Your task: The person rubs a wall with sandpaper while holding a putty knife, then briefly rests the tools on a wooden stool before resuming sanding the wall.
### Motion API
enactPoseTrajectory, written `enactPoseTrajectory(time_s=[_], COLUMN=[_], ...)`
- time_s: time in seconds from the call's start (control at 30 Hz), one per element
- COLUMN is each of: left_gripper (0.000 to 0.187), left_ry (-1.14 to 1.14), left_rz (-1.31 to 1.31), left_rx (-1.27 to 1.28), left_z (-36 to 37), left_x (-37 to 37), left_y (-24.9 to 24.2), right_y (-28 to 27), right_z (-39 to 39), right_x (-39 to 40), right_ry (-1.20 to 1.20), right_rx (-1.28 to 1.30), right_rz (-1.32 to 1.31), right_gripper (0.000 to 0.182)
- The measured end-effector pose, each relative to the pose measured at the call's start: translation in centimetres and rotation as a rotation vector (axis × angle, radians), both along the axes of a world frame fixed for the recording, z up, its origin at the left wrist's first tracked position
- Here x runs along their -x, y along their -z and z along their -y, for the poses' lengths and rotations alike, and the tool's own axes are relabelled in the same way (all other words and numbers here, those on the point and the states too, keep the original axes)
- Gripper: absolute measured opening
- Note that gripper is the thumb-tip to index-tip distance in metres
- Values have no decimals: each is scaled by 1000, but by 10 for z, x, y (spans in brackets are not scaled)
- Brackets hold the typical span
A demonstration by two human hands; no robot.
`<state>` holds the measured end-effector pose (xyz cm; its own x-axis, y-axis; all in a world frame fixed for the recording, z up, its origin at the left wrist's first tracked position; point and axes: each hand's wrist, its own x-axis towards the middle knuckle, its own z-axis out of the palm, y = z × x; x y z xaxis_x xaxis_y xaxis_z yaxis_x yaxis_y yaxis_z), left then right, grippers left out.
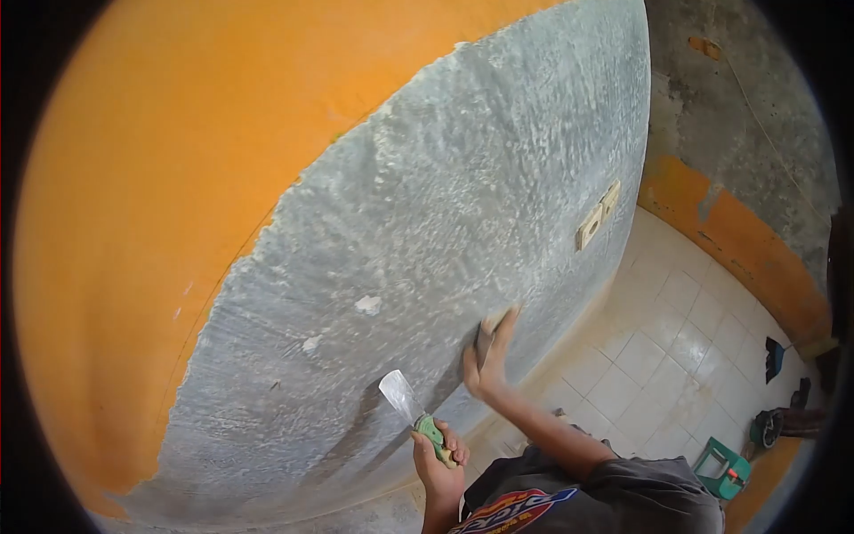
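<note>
My left hand (439,463) is closed around the green handle of a scraper (402,396), whose broad metal blade points up and left in front of the wall. Whether the blade touches the wall cannot be told. Farther right, my right hand (489,360) is at the grey, rough wall surface (427,222), its fingers around a small flat piece (485,341) that is too hidden to name. Two pale patches (367,305) mark the wall near the hands.
Orange paint (160,178) covers the wall at the left. Pale outlet plates (589,228) sit on the grey part. At right lie floor tiles (640,356), a green object (722,469) and a dark blue object (774,360). A dark shirt (605,498) shows below.
</note>
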<state>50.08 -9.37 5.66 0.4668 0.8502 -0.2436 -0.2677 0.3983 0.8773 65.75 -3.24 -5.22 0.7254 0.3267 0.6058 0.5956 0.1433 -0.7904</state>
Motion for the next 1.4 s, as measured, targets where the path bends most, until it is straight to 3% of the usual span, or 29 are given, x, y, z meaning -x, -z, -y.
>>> enactPoseTrajectory(time_s=[0.13, 0.2, 0.33, 0.4, 0.47, 0.5, 0.57, 0.7, 0.77, 0.83, 0.9, 1.03, 1.17, 1.27, 1.3, 1.33, 1.4], left_gripper=[44, 43, 42, 42, 42, 42, 43, 47, 46, 47, 47, 48, 49, 50, 50, 50, 51], left_ry=[17, 12, -3, -12, -17, -12, -12, -38, -42, -25, -15, -33, -38, -60, -66, -70, -69], left_rz=[-30, -37, -49, -42, -47, -54, -59, -75, -66, -52, -50, -44, 7, 1, 10, 17, 13], left_rx=[0, 7, 27, 41, 44, 32, 20, 30, 26, 41, 18, 10, 35, 0, -1, -5, -22], left_z=[4, 7, 12, 14, 10, 10, 10, 9, 8, 9, 9, 9, 7, 7, 10, 10, 9], left_x=[-12, -13, -15, -22, -24, -26, -28, -23, -26, -29, -35, -41, -36, -41, -44, -45, -46], left_y=[-4, -2, 3, 5, 2, 1, 1, 2, 4, 5, 1, 0, 3, 2, 2, 1, 0], right_y=[28, 2, 10, 29, 35, 30, -27, -46, -36, 8, 11, -59, -118, -88, -69, -67, -80], right_z=[6, -3, 5, 10, 8, 7, 7, -5, 6, 13, 9, 1, 13, 20, 27, 29, 24], right_x=[-27, -75, -55, -7, -14, -25, -75, -115, -91, -42, -44, -119, -151, -110, -85, -73, -84], right_ry=[-59, 85, 93, -149, -75, -9, 15, 124, 129, -41, -44, 146, 115, 63, -9, -78, -42], right_rx=[206, -106, -9, -84, 31, 155, -201, -163, -2, 79, 23, -119, -140, -141, -33, 72, 29], right_rz=[2, -218, -162, -205, -177, -138, -190, -244, -43, -161, -184, -73, 92, 194, 193, 190, 208], right_gripper=[73, 73, 73, 73, 74, 74, 72, 69, 65, 64, 64, 64, 65, 66, 66, 66, 65])
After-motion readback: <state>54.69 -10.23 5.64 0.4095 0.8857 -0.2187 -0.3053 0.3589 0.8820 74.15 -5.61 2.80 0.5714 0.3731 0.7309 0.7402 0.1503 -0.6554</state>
